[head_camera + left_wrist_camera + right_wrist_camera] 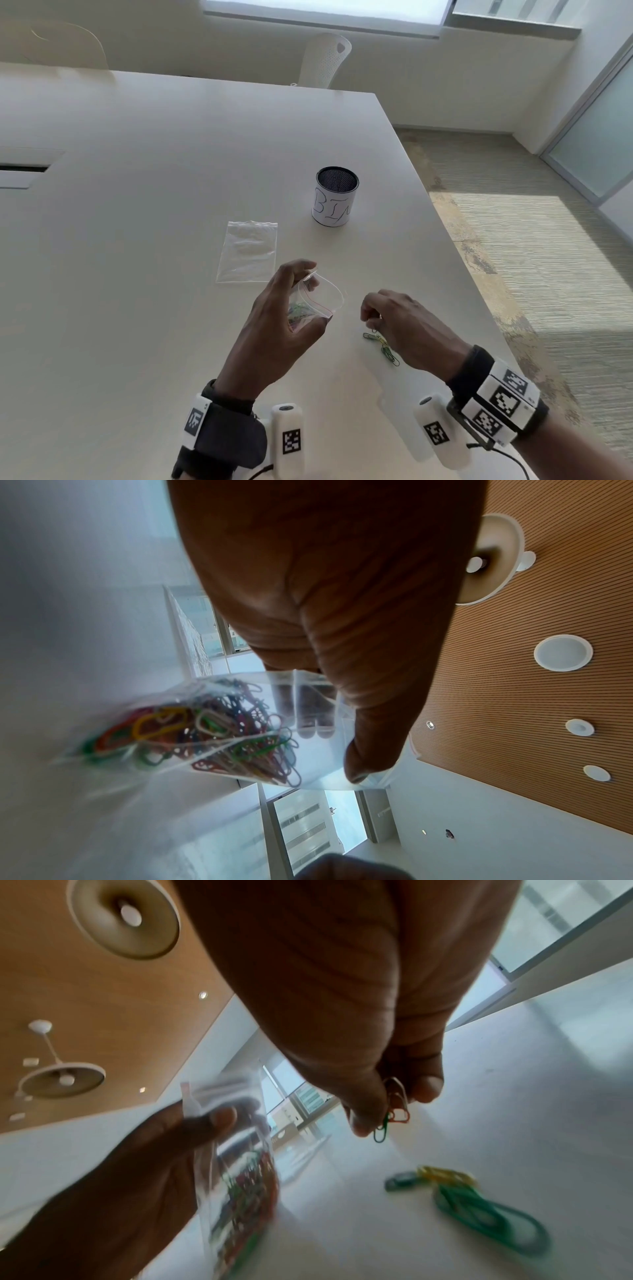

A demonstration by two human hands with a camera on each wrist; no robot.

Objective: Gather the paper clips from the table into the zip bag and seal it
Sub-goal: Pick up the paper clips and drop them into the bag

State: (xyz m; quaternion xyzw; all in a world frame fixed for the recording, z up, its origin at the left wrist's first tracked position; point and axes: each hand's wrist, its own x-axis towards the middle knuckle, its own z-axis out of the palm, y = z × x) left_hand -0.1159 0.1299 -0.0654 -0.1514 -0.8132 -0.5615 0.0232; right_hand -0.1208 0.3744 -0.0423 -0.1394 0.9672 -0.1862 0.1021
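Note:
My left hand holds a clear zip bag above the white table, mouth open toward the right. Thumb and fingers pinch the bag's wall, and many coloured paper clips lie inside it. My right hand hovers just right of the bag and pinches a few paper clips, white, orange and green, between thumb and fingers. Under that hand, several green and yellow clips lie loose on the table.
A second, flat zip bag lies on the table beyond my left hand. A black mesh cup with a white paper label stands farther back. The table's right edge runs close to my right wrist. A white chair stands behind the table.

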